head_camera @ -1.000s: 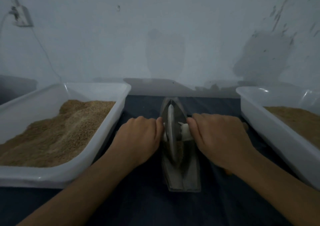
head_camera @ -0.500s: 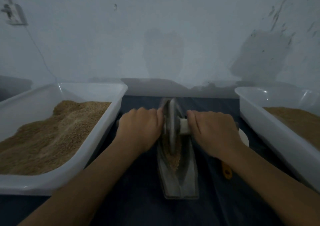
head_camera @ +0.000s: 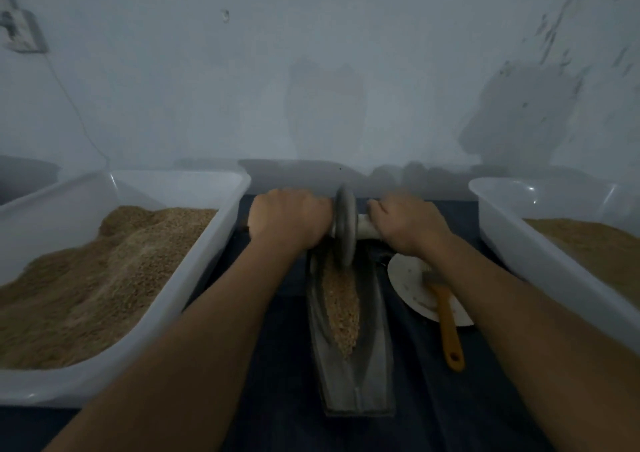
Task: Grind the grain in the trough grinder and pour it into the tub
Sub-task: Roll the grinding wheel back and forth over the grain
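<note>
Facing a pale, stained wall (head_camera: 311, 70) behind a dark cloth-covered table (head_camera: 284, 427), with a socket box (head_camera: 20, 32) and its cable at far left. Lying lengthwise at centre, a metal trough grinder (head_camera: 356, 375), its channel holding coarse tan grain (head_camera: 341, 309) from the middle to the near part. Standing upright at the trough's far end, a grey grinding wheel (head_camera: 344, 224), blurred. Curling round the wheel's axle on either side, left hand (head_camera: 287, 219) touching the wheel's left face and hiding that stub entirely, right hand (head_camera: 407, 224) clamped on the pale handle (head_camera: 365, 228), only a short piece showing. Sitting at left, a white tub (head_camera: 221, 240) heaped with tan grain, cut off by the frame edge. Sitting at right, a second white tub (head_camera: 502, 243) holding a lower, flatter fill, also cut off. Lying between trough and right tub, a white plate (head_camera: 408, 285) partly under the right forearm, with an orange-handled brush (head_camera: 448, 327) resting across it, bristles hard to make out.
</note>
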`<state>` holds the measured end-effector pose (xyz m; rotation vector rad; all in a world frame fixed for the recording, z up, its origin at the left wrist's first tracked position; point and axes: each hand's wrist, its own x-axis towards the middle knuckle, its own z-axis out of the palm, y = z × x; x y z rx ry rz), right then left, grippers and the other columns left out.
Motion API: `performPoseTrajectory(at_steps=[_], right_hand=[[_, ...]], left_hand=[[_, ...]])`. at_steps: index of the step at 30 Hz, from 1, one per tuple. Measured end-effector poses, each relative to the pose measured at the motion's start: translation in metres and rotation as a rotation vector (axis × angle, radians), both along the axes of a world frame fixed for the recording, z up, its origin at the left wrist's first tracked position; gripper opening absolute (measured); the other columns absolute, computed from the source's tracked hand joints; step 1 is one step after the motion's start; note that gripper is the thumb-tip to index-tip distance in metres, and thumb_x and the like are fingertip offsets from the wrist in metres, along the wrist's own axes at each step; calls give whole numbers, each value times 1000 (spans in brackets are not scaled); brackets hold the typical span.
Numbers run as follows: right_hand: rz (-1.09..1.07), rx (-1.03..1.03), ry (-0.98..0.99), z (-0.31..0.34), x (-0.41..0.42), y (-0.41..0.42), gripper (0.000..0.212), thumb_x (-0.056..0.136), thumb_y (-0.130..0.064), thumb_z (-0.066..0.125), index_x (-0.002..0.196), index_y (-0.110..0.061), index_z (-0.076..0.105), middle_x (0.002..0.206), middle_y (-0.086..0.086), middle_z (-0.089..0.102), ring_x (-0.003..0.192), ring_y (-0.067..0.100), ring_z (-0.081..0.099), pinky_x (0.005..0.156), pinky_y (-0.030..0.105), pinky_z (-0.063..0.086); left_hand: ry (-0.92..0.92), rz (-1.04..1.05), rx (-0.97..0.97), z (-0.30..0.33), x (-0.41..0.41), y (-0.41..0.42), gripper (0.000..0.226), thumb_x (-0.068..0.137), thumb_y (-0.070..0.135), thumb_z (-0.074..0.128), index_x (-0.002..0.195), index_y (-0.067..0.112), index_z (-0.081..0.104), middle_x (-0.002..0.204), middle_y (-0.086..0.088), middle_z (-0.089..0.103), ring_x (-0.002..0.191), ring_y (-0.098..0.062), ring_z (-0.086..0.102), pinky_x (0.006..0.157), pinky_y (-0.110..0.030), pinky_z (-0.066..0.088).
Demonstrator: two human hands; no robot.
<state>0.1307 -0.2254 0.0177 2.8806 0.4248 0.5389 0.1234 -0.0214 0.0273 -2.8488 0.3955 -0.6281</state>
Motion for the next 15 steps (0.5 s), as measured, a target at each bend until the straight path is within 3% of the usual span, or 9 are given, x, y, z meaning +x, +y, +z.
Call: performPoseTrajectory(at_steps=[3,5,7,10,13,15], right_hand=[[28,32,-103,-19,-42,0,15,104,-28,40,92,-19,39,75,-1,45,65,26,49,58,39,49],[53,139,-194,-25,-77,4,30,108,-38,25,83,-25,38,64,-9,41,54,20,47,53,37,48],[84,196,-313,-24,-111,12,38,109,-43,18,79,-29,38,63,-11,38,50,14,38,50,33,34],[146,194,-431,-26,-138,17,34,109,-42,24,79,-30,36,67,-11,35,53,13,29,55,34,21],[102,150,-377,-16,-114,19,43,108,-42,18,72,-28,37,60,-10,36,48,15,34,49,33,29],[-11,81,-264,-3,-77,21,47,105,-42,11,69,-26,38,60,-7,36,52,19,40,51,32,30]], left_hand=[[-4,-8,-23,-4,-24,2,28,105,24,30,90,16,52,72,-1,43,60,-22,38,53,-33,33],[-27,-81,9,-15,-52,10,21,105,25,30,99,18,49,84,-3,52,71,-28,52,62,-38,46],[-71,-165,15,-29,-84,25,25,108,31,20,101,23,43,90,2,52,74,-25,56,67,-37,48],[-97,-229,-96,-34,-103,40,44,106,41,0,92,29,40,81,8,45,63,-17,45,61,-37,42],[-82,-233,-12,-33,-82,37,39,106,38,12,97,22,47,85,4,55,68,-24,56,58,-36,46],[-102,-103,46,-34,-53,28,22,106,31,28,100,19,45,93,-2,61,77,-29,60,58,-34,38]])
